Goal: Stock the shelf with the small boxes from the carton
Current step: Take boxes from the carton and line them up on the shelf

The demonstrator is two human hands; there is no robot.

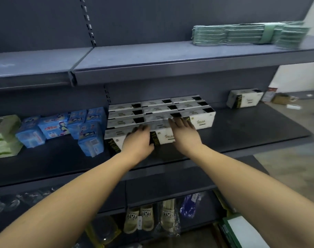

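The small boxes [159, 111] are being kept in a tight block on the dark middle shelf [251, 126], near its back edge and left of its centre. They are flat, oblong cartons of smooth white card with black panels and gold lettering, and they are laid in rows, each with its long axis running along the shelf from left to right and its broad printed face turned up and forward.

The two front boxes are being pressed by both hands. The left hand [138, 142] is being laid palm down over the front left box [116, 138], its fingers [140, 129] curled over the top edge; whether the box is gripped cannot be told. The right hand [184, 133] is being held flat against the right end of the neighbouring box [165, 136], its fingers [177, 122] spread and reaching onto the row behind.

One more box [244, 100] of the same kind is being left apart at the back right corner of the shelf, also lengthwise.

Soft blue plastic-wrapped packs [59, 127] are being stocked just left of the block, and folded green ribbed cloths [242, 34] are lying on the upper shelf [152, 58].
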